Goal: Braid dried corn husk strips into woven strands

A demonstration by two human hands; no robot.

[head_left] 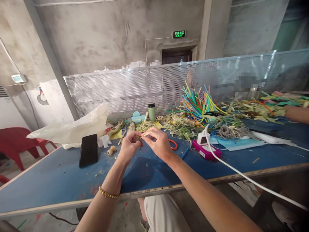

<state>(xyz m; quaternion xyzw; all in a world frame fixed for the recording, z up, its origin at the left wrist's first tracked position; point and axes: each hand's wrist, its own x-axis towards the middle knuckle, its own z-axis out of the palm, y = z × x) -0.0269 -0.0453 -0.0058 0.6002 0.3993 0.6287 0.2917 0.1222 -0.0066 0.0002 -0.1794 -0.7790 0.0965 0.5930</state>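
Note:
My left hand (129, 145) and my right hand (158, 142) meet above the blue table (60, 180), fingers pinched together on a thin pale straw strip (145, 121) that sticks up between them. A gold bead bracelet (108, 194) circles my left wrist. Just behind my right hand lies an orange ring-like handle (173, 144), partly hidden. A black phone (88, 150) lies flat to the left of my left hand.
A heap of coloured strips (200, 103), dried leaves (181, 127) and grey cord (229, 131) fills the table's back right. A pink device (207, 151) with a white cable (241, 175), a green cup (152, 112), a plastic bag (79, 125) and a perforated metal screen (135, 90) stand around. Another person's arm (295, 113) shows far right.

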